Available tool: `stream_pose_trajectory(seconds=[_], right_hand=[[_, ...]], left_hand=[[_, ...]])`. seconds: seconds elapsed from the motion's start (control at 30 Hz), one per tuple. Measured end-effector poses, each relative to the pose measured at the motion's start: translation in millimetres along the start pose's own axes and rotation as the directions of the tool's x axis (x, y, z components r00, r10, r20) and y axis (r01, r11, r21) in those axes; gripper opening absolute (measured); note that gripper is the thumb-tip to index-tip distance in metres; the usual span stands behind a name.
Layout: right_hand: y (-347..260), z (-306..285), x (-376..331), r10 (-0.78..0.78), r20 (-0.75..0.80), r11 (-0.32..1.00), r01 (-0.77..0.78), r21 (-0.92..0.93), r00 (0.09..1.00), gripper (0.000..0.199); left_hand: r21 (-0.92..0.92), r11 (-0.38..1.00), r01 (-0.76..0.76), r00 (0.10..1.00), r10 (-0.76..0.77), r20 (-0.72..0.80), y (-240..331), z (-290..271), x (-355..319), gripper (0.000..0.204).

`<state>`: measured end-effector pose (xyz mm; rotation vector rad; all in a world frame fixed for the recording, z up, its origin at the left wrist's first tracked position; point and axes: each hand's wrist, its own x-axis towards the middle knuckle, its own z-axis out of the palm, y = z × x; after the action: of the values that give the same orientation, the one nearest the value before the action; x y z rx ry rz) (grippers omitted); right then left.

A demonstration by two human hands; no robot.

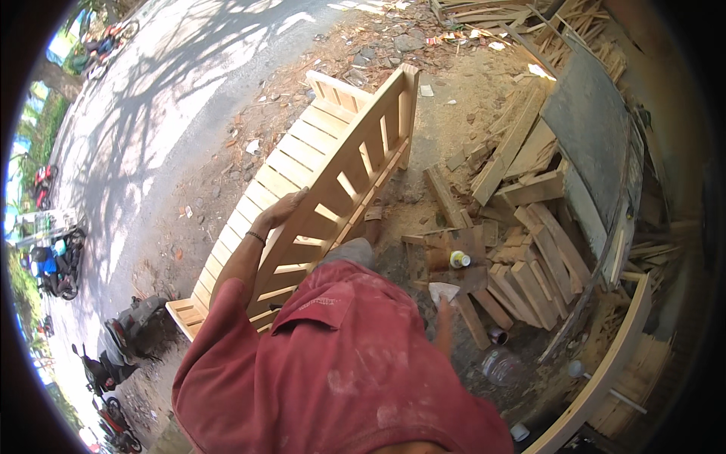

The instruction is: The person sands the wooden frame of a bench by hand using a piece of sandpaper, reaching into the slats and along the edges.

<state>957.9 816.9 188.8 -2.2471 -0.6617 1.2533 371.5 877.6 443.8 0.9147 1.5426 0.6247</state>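
A pale slatted wooden bench (302, 144) stands in front of me, its backrest toward me and its seat on the far side. My left hand (281, 210), with a dark band at the wrist, is closed over the backrest's top rail. Lower and to the right, my right hand (445, 304) pinches a folded whitish piece (443, 290), paper or cloth; I cannot tell which. It is apart from the bench, close to a small white bottle with a yellowish label (459, 259) on a wooden board (437, 250).
Stacked wood offcuts (537, 280) and a leaning grey sheet (586, 121) fill the right. A clear plastic jug (505, 366) lies near a curved-looking wooden beam (605, 371). Parked motorbikes (125, 333) stand at left beside the road (174, 98). Stones and litter cover the ground beyond the bench.
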Motion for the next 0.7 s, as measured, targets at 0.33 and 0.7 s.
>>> stream_pose_trajectory(seconds=[0.33, 0.7], right_hand=[[-352, 46, 80, -0.356, 0.162, 0.899, 0.385, -0.209, 0.920, 0.041], [-643, 149, 224, -0.452, 0.330, 0.884, 0.466, 0.041, 0.829, 0.039]], left_hand=[[0.081, 0.986, -0.146, 0.989, 0.146, 0.016, 118, -7, 227, 0.062], [0.059, 0.987, -0.150, 0.959, 0.160, -0.235, 227, 9, 379, 0.047]])
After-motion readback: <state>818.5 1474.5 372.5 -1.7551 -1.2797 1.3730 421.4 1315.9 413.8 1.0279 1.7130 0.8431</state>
